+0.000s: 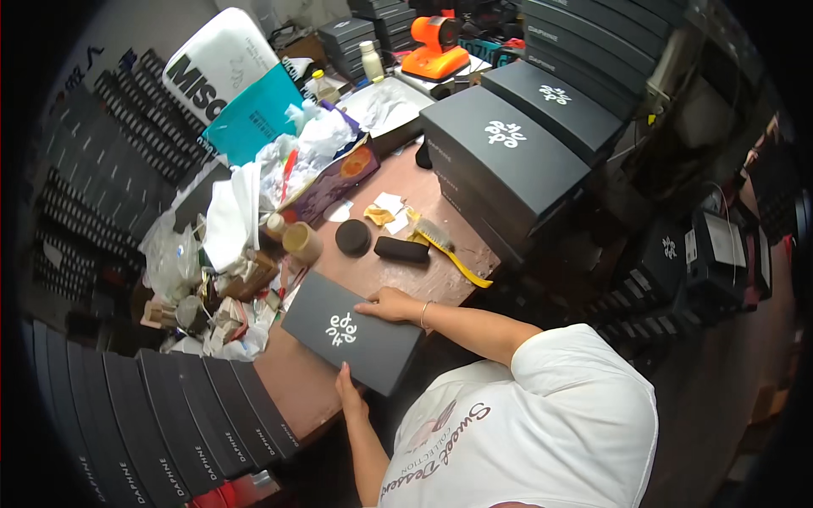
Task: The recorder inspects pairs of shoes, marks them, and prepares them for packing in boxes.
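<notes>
A dark grey shoebox (pixel 315 309) with a white printed mark on its lid lies at the front edge of the table, its near part hanging over the edge. My right hand (pixel 391 305) rests on its far right side, thumb across the lid and fingers around the edge. From the near side, my left hand (pixel 349 394) grips the box edge, thumb up against the lid and the other fingers hidden beneath. The lid is on, so the inside is hidden. Just beyond the box are a black sponge-like block (pixel 401 251), a round black tin (pixel 353 238) and a yellow-handled brush (pixel 449 245).
Stacked shoeboxes (pixel 525 152) stand on the right of the table (pixel 305 381); a row of more shoeboxes (pixel 169 423) is at lower left. A purple carton (pixel 330 182) of crumpled paper, a jar (pixel 301 243) and litter crowd the left. An orange device (pixel 435 49) stands at the back.
</notes>
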### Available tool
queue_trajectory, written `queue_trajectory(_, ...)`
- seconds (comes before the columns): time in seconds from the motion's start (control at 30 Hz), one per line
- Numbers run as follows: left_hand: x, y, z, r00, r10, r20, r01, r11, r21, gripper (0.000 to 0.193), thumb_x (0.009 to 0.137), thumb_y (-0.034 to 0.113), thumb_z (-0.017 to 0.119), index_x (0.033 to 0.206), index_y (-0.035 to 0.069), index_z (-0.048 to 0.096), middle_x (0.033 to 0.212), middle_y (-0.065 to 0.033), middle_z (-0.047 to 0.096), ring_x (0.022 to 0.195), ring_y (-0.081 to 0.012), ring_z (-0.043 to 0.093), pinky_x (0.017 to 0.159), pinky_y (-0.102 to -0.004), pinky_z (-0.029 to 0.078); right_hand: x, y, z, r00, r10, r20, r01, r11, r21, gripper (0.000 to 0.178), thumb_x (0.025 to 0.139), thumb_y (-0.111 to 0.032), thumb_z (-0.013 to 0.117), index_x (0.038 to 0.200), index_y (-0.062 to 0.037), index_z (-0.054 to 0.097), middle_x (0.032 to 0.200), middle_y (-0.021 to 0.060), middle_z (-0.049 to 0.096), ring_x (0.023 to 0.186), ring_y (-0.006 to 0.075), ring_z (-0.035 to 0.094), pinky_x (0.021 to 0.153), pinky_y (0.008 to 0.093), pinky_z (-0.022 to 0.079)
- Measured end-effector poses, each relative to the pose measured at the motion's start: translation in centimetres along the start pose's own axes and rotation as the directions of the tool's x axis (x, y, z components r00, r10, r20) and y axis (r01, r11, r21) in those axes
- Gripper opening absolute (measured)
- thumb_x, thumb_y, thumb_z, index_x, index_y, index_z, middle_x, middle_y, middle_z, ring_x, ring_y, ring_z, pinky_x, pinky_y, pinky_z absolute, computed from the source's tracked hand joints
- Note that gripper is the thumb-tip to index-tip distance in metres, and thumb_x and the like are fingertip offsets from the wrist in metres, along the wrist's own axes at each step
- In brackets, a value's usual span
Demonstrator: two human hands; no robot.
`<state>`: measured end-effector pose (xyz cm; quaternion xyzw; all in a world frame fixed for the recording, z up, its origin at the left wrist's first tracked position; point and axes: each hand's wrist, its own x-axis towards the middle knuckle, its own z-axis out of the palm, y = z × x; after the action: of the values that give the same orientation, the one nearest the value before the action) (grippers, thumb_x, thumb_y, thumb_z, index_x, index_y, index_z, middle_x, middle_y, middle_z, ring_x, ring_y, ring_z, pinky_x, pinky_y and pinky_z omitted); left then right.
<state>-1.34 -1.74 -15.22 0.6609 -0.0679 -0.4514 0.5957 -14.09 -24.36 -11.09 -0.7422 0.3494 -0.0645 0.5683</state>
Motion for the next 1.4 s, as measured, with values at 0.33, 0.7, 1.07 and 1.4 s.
queue_trajectory(0.33, -5.5, 0.3, 6.6, 0.99, 0.028, -0.136, -0.057, 0.975, -0.213, 0.063, 0.087, 0.049, 0.058, 0.133, 0.008, 0.043, 0.13, -0.0107, 0.049, 0.118, -0.0262, 0.048, 0.099, -0.0435, 0.039, -9.7, 6.4, 1.5, 0.972, -0.222, -0.076, 0.234, 0.927, 0.292, 0.057, 0.095, -0.042, 0.051, 0.136, -0.002, 0.046, 0.134, 0.0174, 0.05, 0.125, 0.0253, 0.047, 0.105, 0.0338, 0.035)
queue_trajectory(0.7, -9.2, 7.4, 10.1, 0.876, 0.425, 0.229, -0.34, 0.879, -0.334, 0.069, 0.086, 0.035, 0.061, 0.14, 0.004, 0.032, 0.137, -0.0121, 0.041, 0.123, -0.0276, 0.044, 0.103, -0.0423, 0.036, -15.7, -3.0, -3.9, 0.705, -0.341, -0.622, 0.578, 0.784, 0.225, 0.071, 0.084, -0.048, 0.064, 0.134, -0.0016, 0.043, 0.124, 0.0187, 0.051, 0.118, 0.0295, 0.048, 0.103, 0.0404, 0.036)
queue_trajectory(1.07, -13.7, 15.6, 20.6, 0.161, 0.447, 0.88, -0.7, 0.681, -0.218, 0.079, 0.082, 0.008, 0.071, 0.147, 0.008, 0.027, 0.149, -0.0121, 0.028, 0.119, -0.0224, 0.051, 0.095, -0.0352, 0.045, -27.4, -4.3, -32.8, 0.434, -0.124, -0.892, 0.865, 0.336, 0.373, 0.065, 0.089, -0.058, 0.052, 0.137, -0.0146, 0.043, 0.122, 0.0063, 0.059, 0.101, 0.0188, 0.062, 0.085, 0.0344, 0.051)
queue_trajectory(1.4, -8.1, 0.6, 4.9, 0.881, 0.131, 0.454, -0.318, 0.875, 0.365, 0.047, 0.087, 0.012, 0.066, 0.129, -0.001, 0.05, 0.123, -0.0157, 0.056, 0.108, -0.0205, 0.057, 0.087, -0.0309, 0.048, -24.7, -4.0, -27.9, -0.099, -0.574, -0.813, 0.208, 0.787, -0.581, 0.015, 0.086, -0.009, 0.058, 0.099, -0.0025, 0.06, 0.103, 0.0147, 0.059, 0.101, 0.0288, 0.058, 0.088, 0.0357, 0.047)
